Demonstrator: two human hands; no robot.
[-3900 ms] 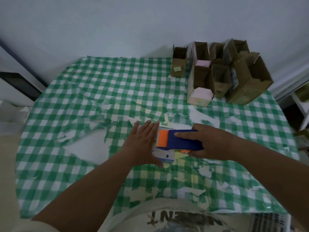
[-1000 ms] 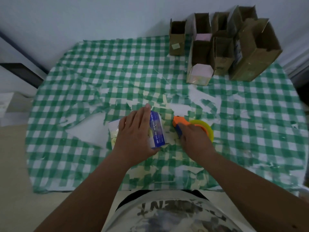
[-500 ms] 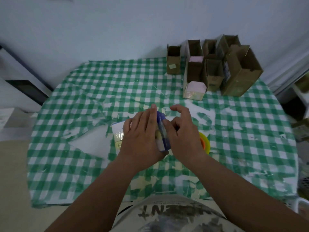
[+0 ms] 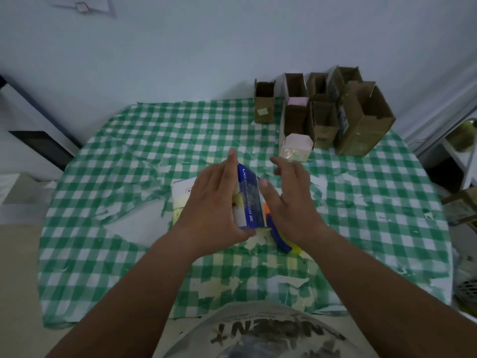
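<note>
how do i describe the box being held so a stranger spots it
On the green checked tablecloth, look mid-table where the left hand and right hand meet. The small box sits between them, in the left hand's grip. Unlike the brown cardboard boxes at the far right, it is blue and white.

We saw only a blue strip of the box [image 4: 249, 200]. The left hand [image 4: 214, 202] covered its left face, and its print was too blurred to read. The right hand [image 4: 291, 202] hid most of the tape dispenser [image 4: 280, 240]. The right edge cut off a shelf [image 4: 462, 156].
</note>
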